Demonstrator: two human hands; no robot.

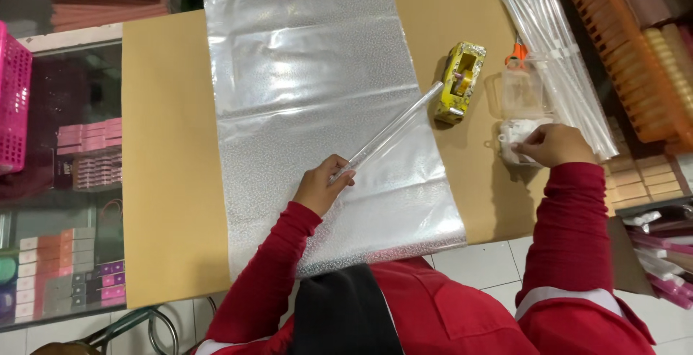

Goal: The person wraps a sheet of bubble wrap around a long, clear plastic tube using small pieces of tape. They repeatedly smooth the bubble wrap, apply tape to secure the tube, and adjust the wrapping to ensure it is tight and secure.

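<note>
- Here my left hand (323, 185) pinches the near end of a clear plastic tube (390, 130); its long axis runs up and rightward from my fingers, across the silver wrapping sheet (310, 73).
- My right hand (554, 144), well right of the sheet, is closed on a small white piece at an open clear plastic box (521, 102).
- Between sheet and box stands a yellow tape dispenser (459, 81), just beyond the tube's far tip.
- More clear tubes (559, 52) lie right of the box.

Glossy textured silver foil sheet (317, 110), matt brown board (166, 167).
</note>
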